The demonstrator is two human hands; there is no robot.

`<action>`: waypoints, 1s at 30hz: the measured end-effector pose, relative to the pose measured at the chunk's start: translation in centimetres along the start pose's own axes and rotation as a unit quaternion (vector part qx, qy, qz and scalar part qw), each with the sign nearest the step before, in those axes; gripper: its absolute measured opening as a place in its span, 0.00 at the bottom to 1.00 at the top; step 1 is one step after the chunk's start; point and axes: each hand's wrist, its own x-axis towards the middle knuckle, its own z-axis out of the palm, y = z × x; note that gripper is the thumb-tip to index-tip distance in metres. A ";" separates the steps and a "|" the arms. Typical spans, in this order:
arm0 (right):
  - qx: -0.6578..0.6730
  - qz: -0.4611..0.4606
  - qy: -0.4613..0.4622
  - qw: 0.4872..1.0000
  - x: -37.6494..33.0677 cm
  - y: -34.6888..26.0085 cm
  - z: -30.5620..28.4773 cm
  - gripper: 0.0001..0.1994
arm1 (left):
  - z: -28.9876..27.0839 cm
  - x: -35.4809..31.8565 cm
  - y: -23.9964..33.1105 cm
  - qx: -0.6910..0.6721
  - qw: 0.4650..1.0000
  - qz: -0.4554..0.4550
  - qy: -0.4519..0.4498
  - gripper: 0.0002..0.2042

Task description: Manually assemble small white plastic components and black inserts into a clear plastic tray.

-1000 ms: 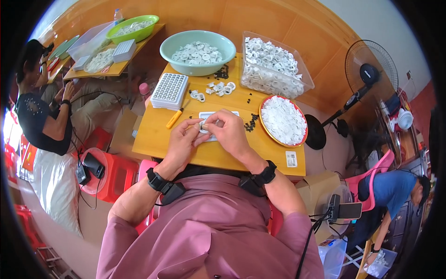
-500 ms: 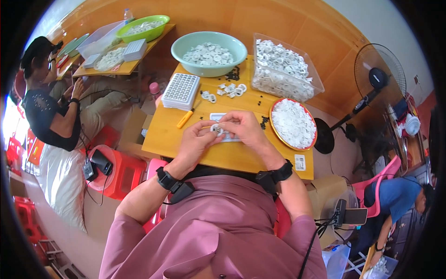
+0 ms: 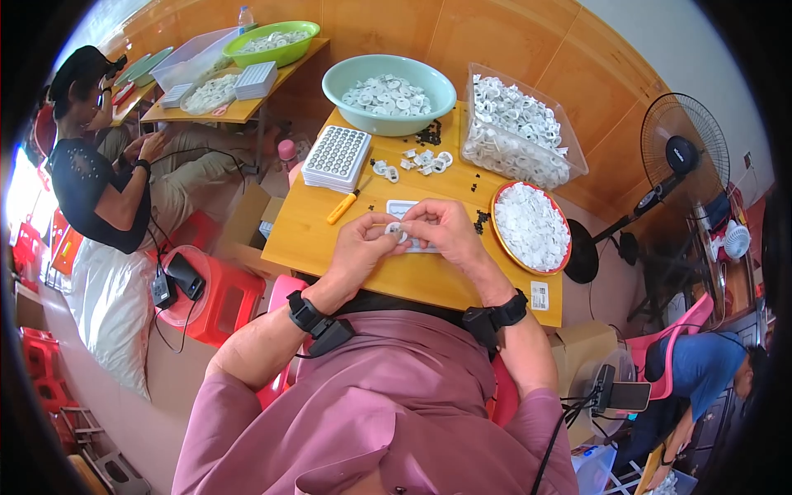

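Both hands meet over the yellow surface (image 3: 313,239): the left hand (image 3: 360,249) and right hand (image 3: 443,231) pinch a small white ring (image 3: 394,229) together (fingertips closed on it). It sits just above a small white tray (image 3: 406,216), near the red plate (image 3: 563,247).

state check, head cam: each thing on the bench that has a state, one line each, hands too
left hand: shut on small white ring, over the table
right hand: pinching the same small white ring
teal bowl: upright, part full of white rings
clear tub: open, heaped with white parts
red-rimmed plate: flat, covered with white parts
grid tray stack: flat, cells filled
orange-handled tool: lying loose, untouched
floor fan: upright; running or not, cannot tell
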 end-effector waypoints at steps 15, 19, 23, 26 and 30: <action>-0.435 0.021 0.222 0.872 -1.6 -2.3 -8.6 0.08 | -0.4 0.4 -0.2 -0.033 0.999 -0.013 0.029 0.10; -0.496 0.076 0.267 0.823 -3.2 -0.3 -13.6 0.09 | -0.4 0.3 0.1 -0.093 0.995 -0.023 0.016 0.12; -0.509 0.130 0.251 0.813 -3.3 1.1 -14.8 0.12 | -0.4 0.3 -0.1 -0.112 0.993 -0.029 0.017 0.12; -0.513 0.159 0.221 0.814 -3.1 1.8 -15.2 0.09 | -0.5 0.3 -0.1 -0.114 0.993 -0.032 0.014 0.12; -0.502 0.160 0.237 0.816 -3.1 1.6 -15.3 0.06 | -0.4 0.2 0.1 -0.126 0.991 -0.030 0.018 0.12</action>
